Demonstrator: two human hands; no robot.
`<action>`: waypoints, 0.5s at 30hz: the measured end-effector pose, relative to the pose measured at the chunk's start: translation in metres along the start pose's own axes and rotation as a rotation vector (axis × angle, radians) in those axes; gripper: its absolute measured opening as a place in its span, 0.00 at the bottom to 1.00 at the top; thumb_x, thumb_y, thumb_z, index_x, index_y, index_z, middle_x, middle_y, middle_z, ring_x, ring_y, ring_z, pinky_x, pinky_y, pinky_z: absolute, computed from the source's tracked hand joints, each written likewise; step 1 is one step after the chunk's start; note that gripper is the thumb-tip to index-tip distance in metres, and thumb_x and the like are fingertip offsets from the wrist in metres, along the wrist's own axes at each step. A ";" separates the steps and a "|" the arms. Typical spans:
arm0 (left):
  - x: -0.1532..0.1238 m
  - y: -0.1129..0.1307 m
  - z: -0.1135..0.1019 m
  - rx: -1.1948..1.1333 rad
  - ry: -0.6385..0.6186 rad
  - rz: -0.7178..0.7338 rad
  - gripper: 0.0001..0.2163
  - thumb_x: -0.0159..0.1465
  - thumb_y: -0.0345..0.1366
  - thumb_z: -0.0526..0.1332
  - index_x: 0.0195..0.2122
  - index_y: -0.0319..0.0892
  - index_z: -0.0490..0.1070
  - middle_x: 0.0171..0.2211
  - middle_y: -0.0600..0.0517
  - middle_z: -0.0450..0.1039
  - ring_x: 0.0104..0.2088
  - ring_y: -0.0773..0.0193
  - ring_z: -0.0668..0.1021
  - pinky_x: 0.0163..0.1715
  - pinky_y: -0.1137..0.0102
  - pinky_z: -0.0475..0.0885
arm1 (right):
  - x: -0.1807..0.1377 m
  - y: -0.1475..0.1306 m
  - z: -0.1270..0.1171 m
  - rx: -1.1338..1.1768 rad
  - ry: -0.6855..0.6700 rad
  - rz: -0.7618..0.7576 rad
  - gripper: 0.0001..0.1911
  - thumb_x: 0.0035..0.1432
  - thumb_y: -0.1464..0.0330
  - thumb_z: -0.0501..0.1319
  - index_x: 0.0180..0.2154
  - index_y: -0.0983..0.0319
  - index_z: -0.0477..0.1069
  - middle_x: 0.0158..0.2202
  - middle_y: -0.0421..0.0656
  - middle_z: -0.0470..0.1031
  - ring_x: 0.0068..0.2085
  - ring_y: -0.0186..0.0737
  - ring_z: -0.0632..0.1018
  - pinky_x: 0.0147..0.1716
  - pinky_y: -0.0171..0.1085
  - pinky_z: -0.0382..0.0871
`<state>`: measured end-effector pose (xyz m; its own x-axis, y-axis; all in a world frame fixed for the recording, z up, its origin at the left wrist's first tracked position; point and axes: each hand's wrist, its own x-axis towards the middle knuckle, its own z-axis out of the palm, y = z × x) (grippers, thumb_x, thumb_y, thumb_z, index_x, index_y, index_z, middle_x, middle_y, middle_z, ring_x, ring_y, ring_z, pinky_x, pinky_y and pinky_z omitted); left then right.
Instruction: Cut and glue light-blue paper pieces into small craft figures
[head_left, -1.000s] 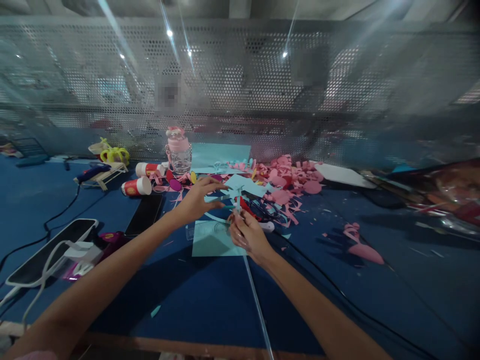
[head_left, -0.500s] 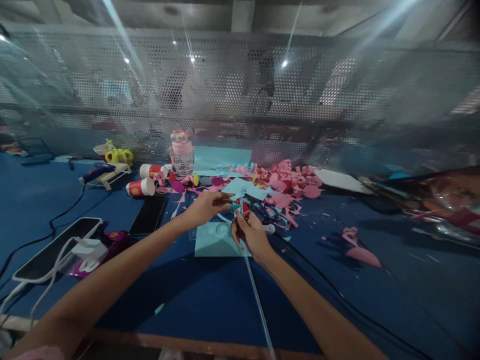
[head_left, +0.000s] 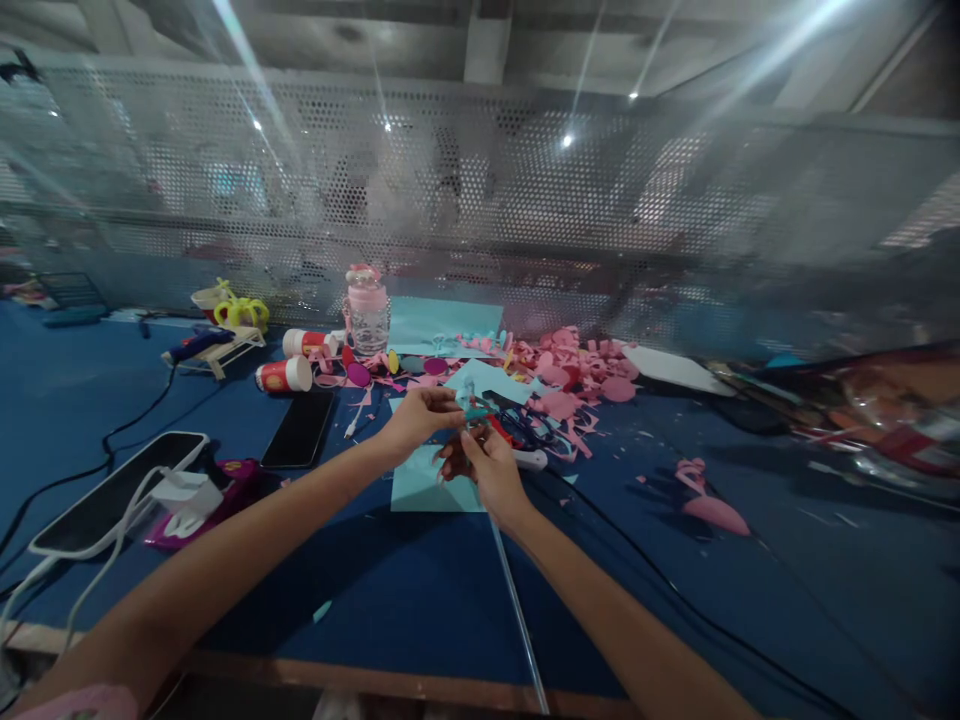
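Over the middle of the table my left hand (head_left: 416, 425) is closed, its fingertips pinching a small light-blue paper shape (head_left: 470, 395) from the left. My right hand (head_left: 495, 470) is closed just below it, thumb and fingers round the upper end of a thin clear stick (head_left: 517, 615). The stick slants down toward the table's front edge. Whether the paper shape is fixed to the stick is hidden by my fingers. Beneath both hands lies a light-blue sheet (head_left: 420, 492). Another light-blue sheet (head_left: 510, 382) lies just behind them.
Pink paper scraps (head_left: 592, 360) heap at the back. A water bottle (head_left: 367, 315), paper cups (head_left: 285, 375) and a phone (head_left: 300, 430) stand or lie left. A white-handled tool (head_left: 531, 459) trails a black cord (head_left: 660, 570) rightward. A pink flamingo-like shape (head_left: 716, 513) lies right.
The light-blue paper shape and the top of the stick have shifted slightly left. My right hand has turned, its fingers now reaching further left under the left fingertips.
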<state>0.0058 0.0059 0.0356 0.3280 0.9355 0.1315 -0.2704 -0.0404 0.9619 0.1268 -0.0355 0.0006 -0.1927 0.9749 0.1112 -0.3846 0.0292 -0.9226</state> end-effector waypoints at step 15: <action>-0.001 0.011 -0.012 -0.124 0.183 0.070 0.21 0.35 0.33 0.72 0.29 0.37 0.64 0.21 0.58 0.69 0.22 0.72 0.74 0.27 0.73 0.72 | 0.000 -0.033 -0.033 -1.076 -0.052 -0.297 0.21 0.44 0.66 0.60 0.40 0.61 0.55 0.41 0.49 0.64 0.42 0.44 0.68 0.39 0.45 0.66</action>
<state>-0.0085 0.0084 0.0430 0.1378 0.9804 0.1404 -0.3995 -0.0747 0.9137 0.1696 -0.0289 0.0190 -0.2704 0.8879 0.3722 0.5555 0.4596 -0.6929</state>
